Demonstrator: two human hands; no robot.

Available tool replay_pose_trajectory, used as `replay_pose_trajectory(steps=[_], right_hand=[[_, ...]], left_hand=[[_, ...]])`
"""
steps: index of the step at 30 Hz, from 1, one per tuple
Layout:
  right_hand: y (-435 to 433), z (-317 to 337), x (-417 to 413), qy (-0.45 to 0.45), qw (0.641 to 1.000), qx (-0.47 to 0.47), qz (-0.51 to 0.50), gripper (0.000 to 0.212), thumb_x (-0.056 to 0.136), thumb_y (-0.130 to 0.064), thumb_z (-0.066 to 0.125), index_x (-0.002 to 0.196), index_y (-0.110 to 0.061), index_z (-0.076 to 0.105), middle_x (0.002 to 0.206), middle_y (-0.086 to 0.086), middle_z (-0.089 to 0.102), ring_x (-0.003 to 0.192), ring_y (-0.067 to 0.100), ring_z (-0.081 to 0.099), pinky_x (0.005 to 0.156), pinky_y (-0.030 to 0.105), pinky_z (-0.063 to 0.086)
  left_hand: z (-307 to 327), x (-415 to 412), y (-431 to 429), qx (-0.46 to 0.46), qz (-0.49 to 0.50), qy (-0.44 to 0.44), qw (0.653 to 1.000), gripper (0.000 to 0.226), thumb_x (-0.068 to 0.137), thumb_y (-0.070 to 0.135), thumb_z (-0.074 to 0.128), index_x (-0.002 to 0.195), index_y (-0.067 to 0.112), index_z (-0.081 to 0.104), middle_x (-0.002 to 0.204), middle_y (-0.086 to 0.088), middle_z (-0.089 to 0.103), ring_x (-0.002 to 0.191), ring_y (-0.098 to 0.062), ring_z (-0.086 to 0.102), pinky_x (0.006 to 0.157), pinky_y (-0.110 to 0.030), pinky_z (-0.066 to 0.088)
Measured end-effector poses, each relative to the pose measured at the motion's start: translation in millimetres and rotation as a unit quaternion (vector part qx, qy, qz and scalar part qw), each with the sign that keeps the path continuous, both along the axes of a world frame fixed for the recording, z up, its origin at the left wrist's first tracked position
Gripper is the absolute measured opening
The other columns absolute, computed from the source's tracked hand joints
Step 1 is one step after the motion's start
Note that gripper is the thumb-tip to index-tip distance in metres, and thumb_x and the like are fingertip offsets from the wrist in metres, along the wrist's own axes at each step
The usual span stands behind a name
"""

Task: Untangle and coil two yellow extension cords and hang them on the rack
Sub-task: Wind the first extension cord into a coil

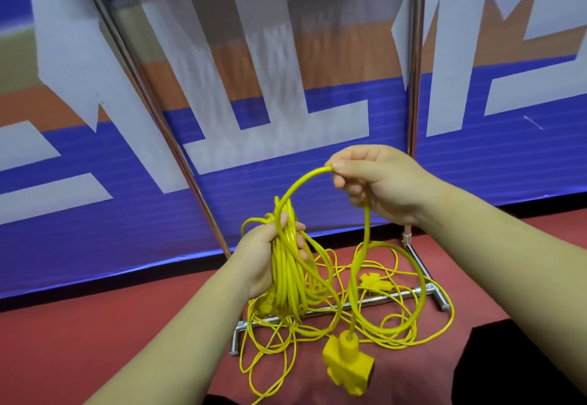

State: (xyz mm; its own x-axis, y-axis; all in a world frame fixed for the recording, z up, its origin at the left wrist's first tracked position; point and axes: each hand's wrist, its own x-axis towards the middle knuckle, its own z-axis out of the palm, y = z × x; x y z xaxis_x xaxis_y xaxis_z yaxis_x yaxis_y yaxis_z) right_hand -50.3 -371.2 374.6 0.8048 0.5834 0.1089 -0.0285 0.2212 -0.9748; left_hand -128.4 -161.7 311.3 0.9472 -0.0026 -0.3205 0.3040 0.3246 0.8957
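Head view showed the rack (414, 86) upright, with the thinner yellow cord (320, 334) lying in a loose tangle over and in front of its base bar. Above that bar the left hand (260, 255) clasped the gathered coil (286, 277) of the thicker cord, and the right hand (381, 179) pinched the next loop. The cord was judged pliable but springy and end-weighted by the dangling socket block (347, 366), so it is best gripped at the coil's crown.

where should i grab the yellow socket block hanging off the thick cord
Probably the round collar at the top of the socket block, where the thick cord enters. Come from the right with the right hand: the block hangs free, collar up, and the left hand is full of coil.
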Motion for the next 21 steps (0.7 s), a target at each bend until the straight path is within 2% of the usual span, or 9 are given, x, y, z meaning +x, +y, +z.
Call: replay_pose_trajectory(steps=[5,6,8,10,12,16,21], right_hand=[[-9.5,-16.4,19.5,0.029,0.988,-0.031,-0.152,0.01,0.098,-0.014,0.061,0.094,-0.014,0.07,0.067,0.001,0.065,0.054,0.007,0.046,0.049,0.019,0.036],[-11.6,-21.1,23.8,0.029,0.983,-0.047,-0.175,0.009,0.098,-0.015,0.061,0.094,-0.014,0.07,0.067,0.001,0.065,0.054,0.007,0.046,0.049,0.02,0.036],[-16.5,-31.0,32.5,0.034,0.972,-0.078,-0.22,0.008,0.098,-0.017,0.061,0.095,-0.015,0.069,0.068,0.001,0.065,0.056,0.008,0.047,0.05,0.022,0.035],[-24.0,-41.0,40.6,0.037,0.963,-0.11,-0.242,0.009,0.098,-0.019,0.061,0.095,-0.015,0.069,0.071,0.002,0.066,0.059,0.01,0.048,0.051,0.024,0.036],[-31.8,-48.0,44.8,0.021,0.965,-0.149,-0.213,0.011,0.097,-0.021,0.062,0.092,-0.015,0.07,0.072,0.003,0.066,0.062,0.012,0.049,0.054,0.025,0.039],[-36.6,-42.7,35.3,-0.072,0.971,-0.218,-0.069,0.011,0.094,-0.019,0.066,0.094,-0.009,0.071,0.073,0.005,0.065,0.063,0.012,0.05,0.058,0.022,0.041],[-22.8,-26.4,10.4,-0.159,0.961,-0.226,0.023,0.005,0.094,-0.01,0.066,0.095,-0.006,0.069,0.071,0.0,0.069,0.059,0.002,0.057,0.06,0.014,0.045]], left_hand=[[6.7,-6.6,-3.1,-0.001,-0.075,-0.019,0.997,0.047,0.092,0.045,0.05,0.104,0.002,0.063,0.072,-0.011,0.057,0.058,-0.025,0.057,0.06,-0.035,0.049],[8.7,-8.3,-3.9,-0.006,-0.091,-0.022,0.996,0.047,0.09,0.047,0.055,0.103,0.003,0.064,0.071,-0.011,0.055,0.056,-0.024,0.057,0.059,-0.034,0.049],[12.9,-11.9,-5.0,-0.012,-0.132,-0.044,0.99,0.047,0.079,0.046,0.076,0.101,0.005,0.065,0.07,-0.009,0.054,0.054,-0.021,0.055,0.058,-0.033,0.049],[15.5,-15.0,-5.8,0.011,-0.163,-0.065,0.984,0.044,0.068,0.028,0.087,0.099,0.005,0.065,0.068,-0.009,0.052,0.052,-0.02,0.054,0.054,-0.032,0.049],[18.3,-18.2,-7.6,0.049,-0.182,-0.067,0.98,0.035,0.069,0.019,0.079,0.097,0.004,0.063,0.065,-0.009,0.05,0.048,-0.02,0.053,0.052,-0.03,0.048],[21.6,-19.4,-7.9,0.085,-0.195,-0.062,0.975,0.031,0.07,0.02,0.074,0.094,0.005,0.061,0.063,-0.009,0.05,0.047,-0.018,0.051,0.051,-0.029,0.046],[17.8,-12.7,-2.8,0.099,-0.155,-0.041,0.982,0.029,0.059,0.015,0.077,0.085,0.006,0.066,0.057,-0.012,0.049,0.044,-0.019,0.051,0.049,-0.029,0.047]])
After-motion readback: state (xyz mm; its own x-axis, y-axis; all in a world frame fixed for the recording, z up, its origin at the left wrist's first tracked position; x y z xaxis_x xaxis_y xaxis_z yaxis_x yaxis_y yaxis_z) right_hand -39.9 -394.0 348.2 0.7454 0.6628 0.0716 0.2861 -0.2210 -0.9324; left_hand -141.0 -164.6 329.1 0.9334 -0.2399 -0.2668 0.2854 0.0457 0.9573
